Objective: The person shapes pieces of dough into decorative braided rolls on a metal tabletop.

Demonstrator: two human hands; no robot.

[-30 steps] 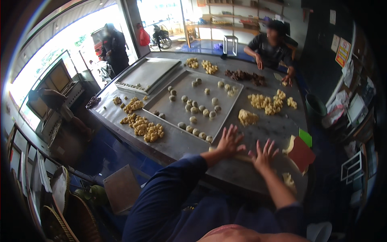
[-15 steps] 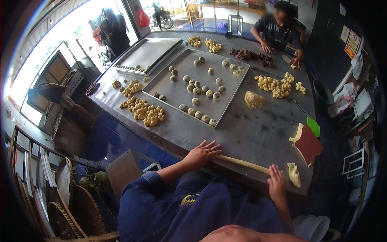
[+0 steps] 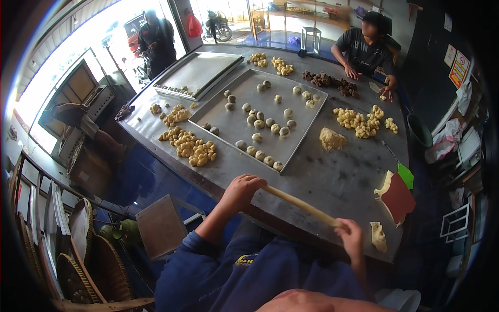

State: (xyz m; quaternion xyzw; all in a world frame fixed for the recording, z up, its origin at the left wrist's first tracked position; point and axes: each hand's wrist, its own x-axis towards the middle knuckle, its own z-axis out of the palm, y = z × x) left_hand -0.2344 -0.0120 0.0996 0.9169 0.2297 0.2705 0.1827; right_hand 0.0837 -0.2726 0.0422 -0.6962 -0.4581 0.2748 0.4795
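Note:
A long, pale yellow roll of dough (image 3: 296, 203) stretches along the table's near edge. My left hand (image 3: 244, 190) grips its left end with curled fingers. The other end is in my right hand (image 3: 347, 230), fingers bent around it. Beside the right hand lies a crumpled dough piece (image 3: 378, 236); above that are a reddish-brown sheet with dough on it (image 3: 399, 203) and a green scraper (image 3: 405, 175). A large dough lump (image 3: 331, 139) rests farther up the metal table (image 3: 325, 174). To its left, a metal tray (image 3: 218, 112) holds several pale, greyish filled balls.
Piles of small yellow dough pieces (image 3: 358, 120) and dark crumbly filling (image 3: 330, 83) lie on the table. A co-worker (image 3: 364, 52) works across it. A person (image 3: 158, 41) stands in the doorway; another bends at an oven (image 3: 96, 106). Baskets (image 3: 80, 275) lean at lower left.
My fingers were spread and flat on the dough roll and have curled around its ends. My left hand has moved left and up, and the roll now slants.

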